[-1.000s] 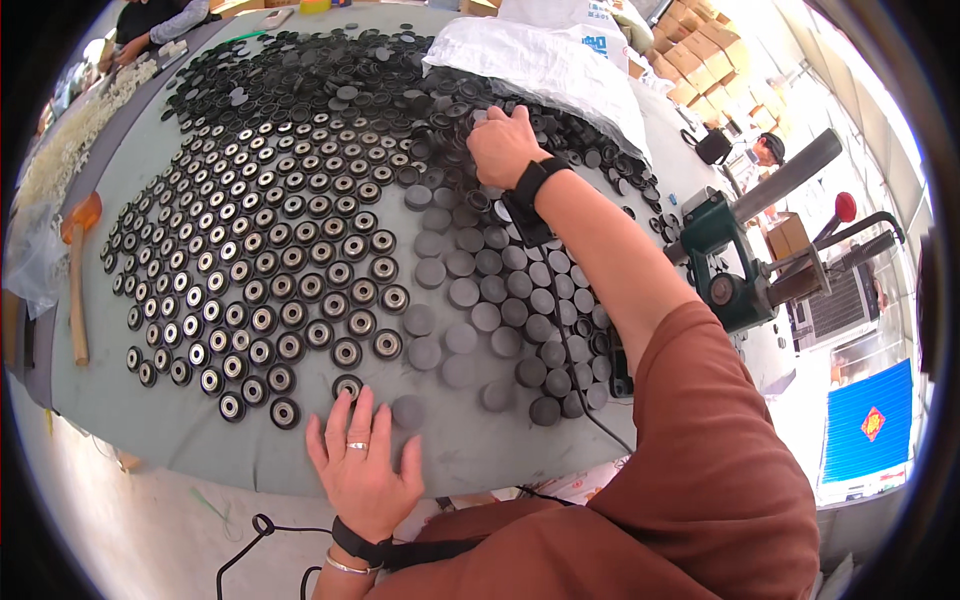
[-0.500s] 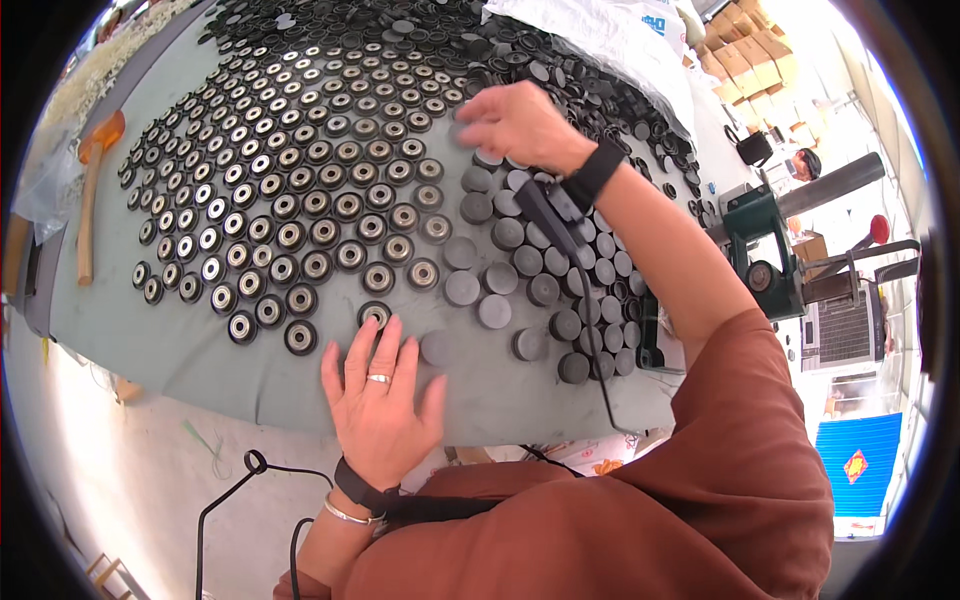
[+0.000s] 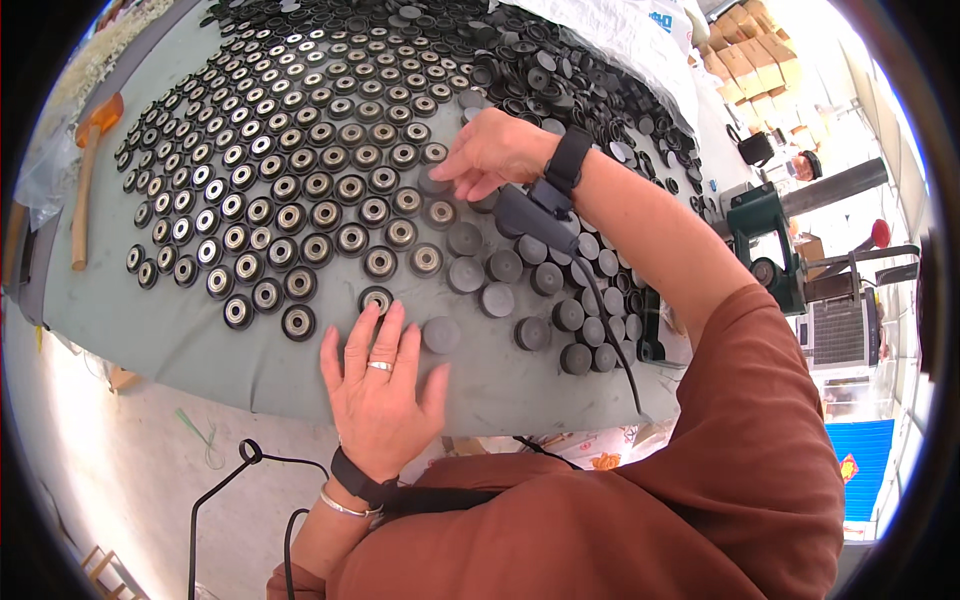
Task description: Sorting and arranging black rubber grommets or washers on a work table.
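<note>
My left hand (image 3: 385, 395) lies flat near the table's front edge, fingers stretched out. Its fingertips touch or nearly touch a round metal bearing in a black ring (image 3: 376, 299). A loose grey round cap (image 3: 440, 335) rests just right of those fingers. Farther off, my right hand (image 3: 492, 155) pinches a dark grey round cap (image 3: 433, 182), a little blurred, at the right edge of the bearing rows. Many ringed bearings (image 3: 290, 217) spread over the left and middle of the table. Grey caps (image 3: 505, 265) lie in a loose group below my right wrist.
A heap of black caps and rings (image 3: 540, 75) covers the far side, beside a white plastic bag (image 3: 600, 40). An orange-headed mallet (image 3: 88, 190) lies at the left. On the right stands a green metal hand press (image 3: 765, 240). A cabled dark device (image 3: 535, 215) hangs at my right wrist.
My right hand has come nearer and slightly left, from the far end of the cap group to the bearing rows' right edge. My left hand has stayed nearly in place.
</note>
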`<action>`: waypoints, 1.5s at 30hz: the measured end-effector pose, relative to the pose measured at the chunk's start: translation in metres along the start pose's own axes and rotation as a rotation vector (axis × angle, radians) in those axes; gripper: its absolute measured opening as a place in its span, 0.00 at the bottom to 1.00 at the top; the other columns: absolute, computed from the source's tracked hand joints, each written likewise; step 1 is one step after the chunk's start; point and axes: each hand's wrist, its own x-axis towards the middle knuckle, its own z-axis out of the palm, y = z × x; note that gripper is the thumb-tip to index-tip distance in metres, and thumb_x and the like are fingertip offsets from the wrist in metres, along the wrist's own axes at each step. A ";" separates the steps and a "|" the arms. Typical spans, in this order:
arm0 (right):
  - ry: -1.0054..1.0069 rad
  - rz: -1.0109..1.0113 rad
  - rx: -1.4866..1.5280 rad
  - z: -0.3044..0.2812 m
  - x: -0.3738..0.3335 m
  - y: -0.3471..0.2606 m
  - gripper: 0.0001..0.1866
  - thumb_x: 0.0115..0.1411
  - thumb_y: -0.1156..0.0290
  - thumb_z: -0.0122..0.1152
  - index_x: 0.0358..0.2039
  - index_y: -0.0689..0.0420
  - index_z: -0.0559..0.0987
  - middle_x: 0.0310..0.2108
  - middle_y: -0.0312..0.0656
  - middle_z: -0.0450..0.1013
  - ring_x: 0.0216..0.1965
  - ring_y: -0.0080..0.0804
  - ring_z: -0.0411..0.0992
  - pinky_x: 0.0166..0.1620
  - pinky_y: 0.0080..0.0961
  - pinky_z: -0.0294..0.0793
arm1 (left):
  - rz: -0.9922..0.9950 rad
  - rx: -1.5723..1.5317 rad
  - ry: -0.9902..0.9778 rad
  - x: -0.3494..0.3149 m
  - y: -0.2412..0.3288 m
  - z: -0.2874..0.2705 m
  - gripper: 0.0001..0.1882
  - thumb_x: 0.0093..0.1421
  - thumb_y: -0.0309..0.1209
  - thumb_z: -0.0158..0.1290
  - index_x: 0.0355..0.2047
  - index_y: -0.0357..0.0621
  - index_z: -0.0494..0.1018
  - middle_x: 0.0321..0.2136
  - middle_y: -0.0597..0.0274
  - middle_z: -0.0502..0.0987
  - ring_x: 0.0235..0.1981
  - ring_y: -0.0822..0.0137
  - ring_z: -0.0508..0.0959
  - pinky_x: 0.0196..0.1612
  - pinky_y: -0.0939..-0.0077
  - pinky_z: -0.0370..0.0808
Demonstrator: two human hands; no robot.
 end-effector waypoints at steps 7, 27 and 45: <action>0.088 0.004 -0.234 -0.003 0.000 0.009 0.18 0.46 0.63 0.68 0.21 0.66 0.74 0.15 0.40 0.71 0.16 0.23 0.70 0.18 0.20 0.72 | -0.007 0.000 0.002 0.004 0.006 0.000 0.18 0.44 0.34 0.56 0.36 0.37 0.72 0.48 0.56 0.69 0.52 0.54 0.64 0.53 0.50 0.56; 0.609 -0.229 -1.131 -0.090 0.014 0.050 0.17 0.49 0.71 0.52 0.42 0.49 0.76 0.41 0.50 0.67 0.45 0.46 0.67 0.45 0.37 0.69 | -0.015 0.018 -0.003 0.003 0.003 -0.002 0.18 0.44 0.33 0.56 0.35 0.36 0.73 0.47 0.56 0.70 0.51 0.54 0.65 0.54 0.50 0.55; 0.017 -0.113 -0.033 0.020 -0.033 0.015 0.11 0.53 0.76 0.57 0.35 0.71 0.74 0.26 0.43 0.72 0.23 0.24 0.73 0.27 0.17 0.76 | 0.007 -0.024 0.046 -0.001 0.001 0.001 0.18 0.44 0.34 0.57 0.36 0.38 0.73 0.47 0.58 0.70 0.51 0.57 0.66 0.53 0.53 0.57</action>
